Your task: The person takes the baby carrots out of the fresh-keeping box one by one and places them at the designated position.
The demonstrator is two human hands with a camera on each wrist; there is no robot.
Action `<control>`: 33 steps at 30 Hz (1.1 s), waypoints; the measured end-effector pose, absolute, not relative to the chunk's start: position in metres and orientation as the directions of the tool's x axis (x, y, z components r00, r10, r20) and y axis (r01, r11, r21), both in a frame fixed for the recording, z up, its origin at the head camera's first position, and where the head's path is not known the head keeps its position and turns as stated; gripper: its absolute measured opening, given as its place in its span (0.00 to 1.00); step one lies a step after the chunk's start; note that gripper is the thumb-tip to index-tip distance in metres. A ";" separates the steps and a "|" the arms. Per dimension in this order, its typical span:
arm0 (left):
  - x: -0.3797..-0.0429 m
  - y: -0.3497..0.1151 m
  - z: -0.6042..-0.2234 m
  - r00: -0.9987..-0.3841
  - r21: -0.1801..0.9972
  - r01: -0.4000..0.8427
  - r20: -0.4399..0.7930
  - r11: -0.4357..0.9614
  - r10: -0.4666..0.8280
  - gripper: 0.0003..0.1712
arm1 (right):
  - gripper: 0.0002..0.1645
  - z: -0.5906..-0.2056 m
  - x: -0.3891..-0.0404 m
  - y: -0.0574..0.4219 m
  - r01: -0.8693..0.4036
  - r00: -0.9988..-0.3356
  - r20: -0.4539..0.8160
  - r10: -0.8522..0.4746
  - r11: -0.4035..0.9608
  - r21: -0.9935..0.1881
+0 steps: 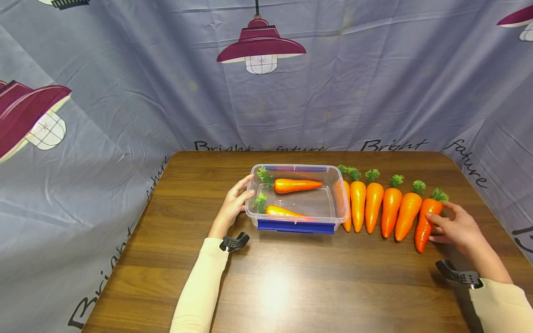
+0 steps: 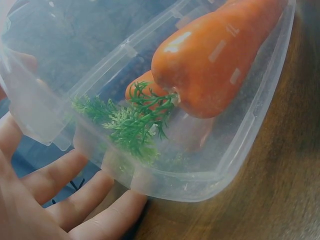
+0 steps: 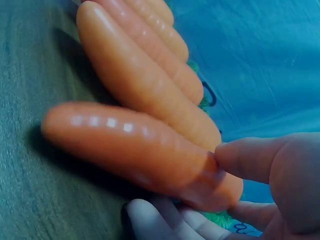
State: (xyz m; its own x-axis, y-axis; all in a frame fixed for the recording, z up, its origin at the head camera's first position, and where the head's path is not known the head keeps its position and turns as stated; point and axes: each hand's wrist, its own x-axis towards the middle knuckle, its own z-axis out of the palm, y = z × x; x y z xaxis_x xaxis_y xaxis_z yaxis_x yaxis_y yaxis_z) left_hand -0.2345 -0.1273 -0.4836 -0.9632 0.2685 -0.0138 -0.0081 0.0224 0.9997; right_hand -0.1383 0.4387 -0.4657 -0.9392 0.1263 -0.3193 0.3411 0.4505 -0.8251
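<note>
Left grip [image 2: 27, 207] against clear plastic box [image 2: 200, 190], orange carrots [image 2: 207, 65] with green leaves [image 2: 131, 122] inside, brown tabletop [image 2: 280, 175]

"Bright fature" repeats across the grey cloth [image 1: 266, 111]; small print on the clear box [image 1: 306, 200] is unclear.

The head view is brightly lit, with a white glare spot reflected on the worktop [image 1: 341, 282] and highlights cast on the carrots [image 1: 374, 203]. The right wrist view is dimmer and tinted blue, with dark shadows thrown beneath them. The left wrist view is softened by haze.
</note>
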 end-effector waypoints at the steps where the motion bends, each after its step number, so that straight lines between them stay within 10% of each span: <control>1: -0.235 -0.127 -0.484 -0.963 1.000 -0.006 -0.012 0.022 0.270 0.33 | 0.52 -0.466 -0.138 0.439 0.346 -0.937 -0.324 0.128 0.438 -0.830; 33: -0.234 -0.127 -0.482 -0.966 0.999 -0.017 -0.024 0.030 0.258 0.33 | 0.52 -0.434 -0.139 0.448 0.318 -0.947 -0.257 0.193 0.447 -0.836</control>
State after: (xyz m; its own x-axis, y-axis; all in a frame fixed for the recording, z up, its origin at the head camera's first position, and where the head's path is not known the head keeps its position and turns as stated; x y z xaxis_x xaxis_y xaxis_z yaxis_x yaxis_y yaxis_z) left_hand -0.2344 -0.1271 -0.4824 -0.9658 0.2580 -0.0243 -0.0173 0.0296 0.9994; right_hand -0.1394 0.4478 -0.4344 -0.9469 0.1933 -0.2570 0.3181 0.4469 -0.8361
